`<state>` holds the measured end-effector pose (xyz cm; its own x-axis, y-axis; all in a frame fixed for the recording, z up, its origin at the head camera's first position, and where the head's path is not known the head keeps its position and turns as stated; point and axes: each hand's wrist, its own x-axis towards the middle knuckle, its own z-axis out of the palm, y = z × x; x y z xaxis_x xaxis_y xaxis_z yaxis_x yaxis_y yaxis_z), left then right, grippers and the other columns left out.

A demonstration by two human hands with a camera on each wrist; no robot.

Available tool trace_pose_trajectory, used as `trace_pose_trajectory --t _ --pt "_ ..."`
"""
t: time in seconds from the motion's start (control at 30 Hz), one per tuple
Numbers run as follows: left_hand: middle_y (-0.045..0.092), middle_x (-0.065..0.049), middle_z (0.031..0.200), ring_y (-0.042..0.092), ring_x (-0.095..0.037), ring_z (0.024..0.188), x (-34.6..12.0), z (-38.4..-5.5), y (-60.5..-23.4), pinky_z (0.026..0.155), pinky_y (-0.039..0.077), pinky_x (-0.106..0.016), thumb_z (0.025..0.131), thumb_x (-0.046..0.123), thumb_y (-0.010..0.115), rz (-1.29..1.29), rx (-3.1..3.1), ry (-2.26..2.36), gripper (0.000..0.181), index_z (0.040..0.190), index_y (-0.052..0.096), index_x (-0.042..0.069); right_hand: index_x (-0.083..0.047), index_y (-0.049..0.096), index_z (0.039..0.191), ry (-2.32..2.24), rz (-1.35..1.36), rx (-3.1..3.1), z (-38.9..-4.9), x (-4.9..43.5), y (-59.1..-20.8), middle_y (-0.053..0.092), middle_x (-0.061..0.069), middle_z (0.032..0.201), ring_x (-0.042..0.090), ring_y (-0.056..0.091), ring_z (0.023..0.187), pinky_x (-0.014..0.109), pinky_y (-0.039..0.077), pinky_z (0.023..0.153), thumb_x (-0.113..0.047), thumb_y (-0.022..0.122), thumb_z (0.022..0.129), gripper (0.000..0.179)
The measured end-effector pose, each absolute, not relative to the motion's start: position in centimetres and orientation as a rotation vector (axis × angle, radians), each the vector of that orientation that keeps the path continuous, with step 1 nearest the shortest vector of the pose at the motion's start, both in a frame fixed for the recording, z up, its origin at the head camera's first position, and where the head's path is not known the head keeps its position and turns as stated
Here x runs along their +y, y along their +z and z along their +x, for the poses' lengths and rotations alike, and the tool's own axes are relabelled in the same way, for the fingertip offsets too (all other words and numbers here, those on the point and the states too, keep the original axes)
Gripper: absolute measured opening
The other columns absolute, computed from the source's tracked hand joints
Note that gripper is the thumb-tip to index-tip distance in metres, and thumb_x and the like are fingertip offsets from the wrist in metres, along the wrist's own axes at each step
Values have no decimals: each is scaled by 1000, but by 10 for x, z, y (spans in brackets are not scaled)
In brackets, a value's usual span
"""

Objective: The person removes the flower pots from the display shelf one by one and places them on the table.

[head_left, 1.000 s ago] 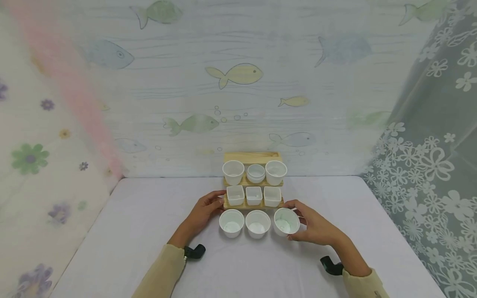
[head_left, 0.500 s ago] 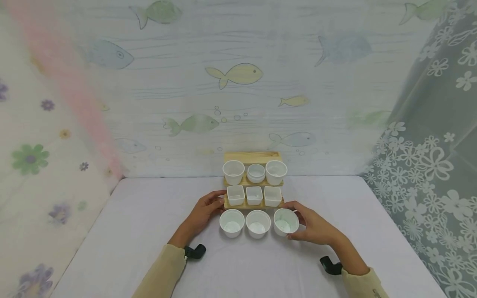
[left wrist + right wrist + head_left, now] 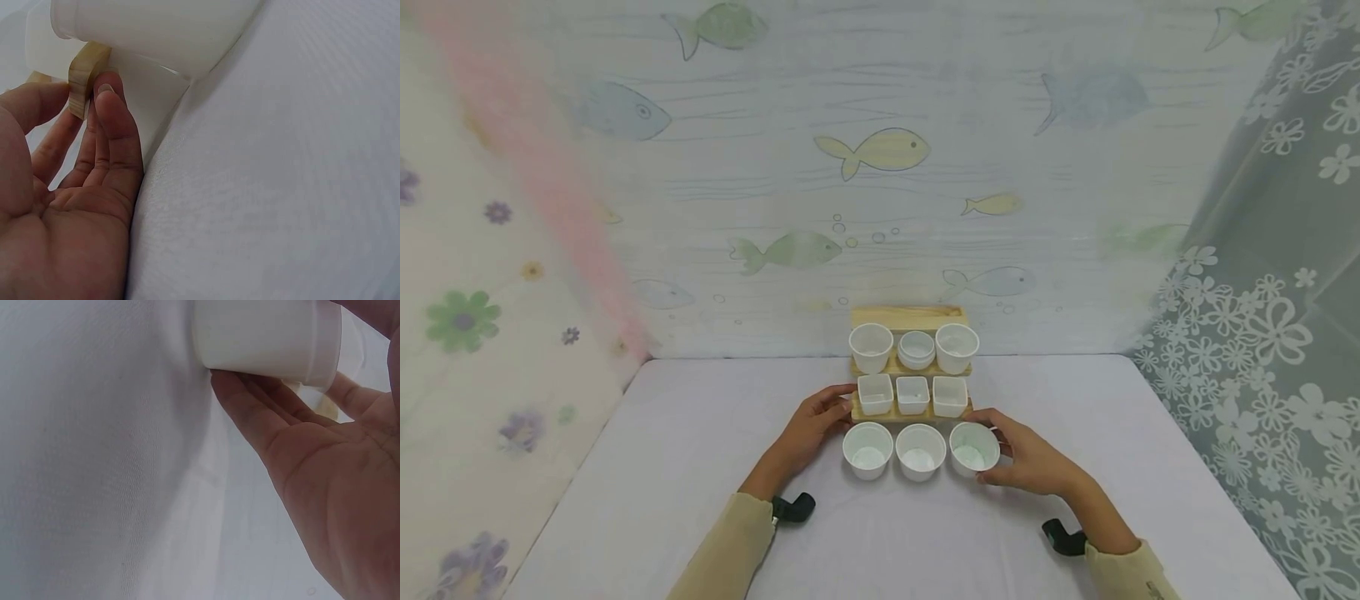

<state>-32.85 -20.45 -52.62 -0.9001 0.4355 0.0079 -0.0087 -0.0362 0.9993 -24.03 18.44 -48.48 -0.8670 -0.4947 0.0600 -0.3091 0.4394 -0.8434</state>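
My left hand (image 3: 811,425) pinches the left end of a stepped wooden rack (image 3: 908,318); the left wrist view shows the board's end (image 3: 86,78) between thumb and fingers. My right hand (image 3: 1026,454) holds a round white plastic cup (image 3: 974,450) by its right side, thumb at the front and fingers behind. In the right wrist view, that cup (image 3: 265,337) stands upright on the cloth, with fingertips against its wall. Left of it, in a row before the rack, stand a middle round cup (image 3: 921,454) and a left round cup (image 3: 868,452).
On the rack's lower step sit three square tubs, the middle tub (image 3: 912,395) smallest. The upper step bears two tall cups (image 3: 871,348) around a small stacked pair of bowls (image 3: 917,350). A white cloth (image 3: 700,467) covers the table, with a fish-patterned curtain (image 3: 760,192) behind.
The right cup has slid slightly left toward the middle cup, with my right hand still on it. My left hand stays at the rack's end.
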Motion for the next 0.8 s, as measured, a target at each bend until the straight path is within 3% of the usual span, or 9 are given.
trace_pose_trajectory --t 0.53,0.8 --pt "69 -8 112 67 -17 101 -202 -318 -523 85 58 -26 110 16 60 428 1941 2018 42 150 55 4 -11 46 153 -1404 -745 2466 -237 189 -484 52 14 154 38 58 131 51 52 107 -13 93 82 84" --pt "69 -7 112 67 -17 101 -199 -309 -522 86 58 -26 110 15 60 414 1958 2019 43 150 55 3 -13 44 156 -1389 -719 2452 -233 196 -485 52 11 154 35 57 133 40 52 109 -13 94 81 90"
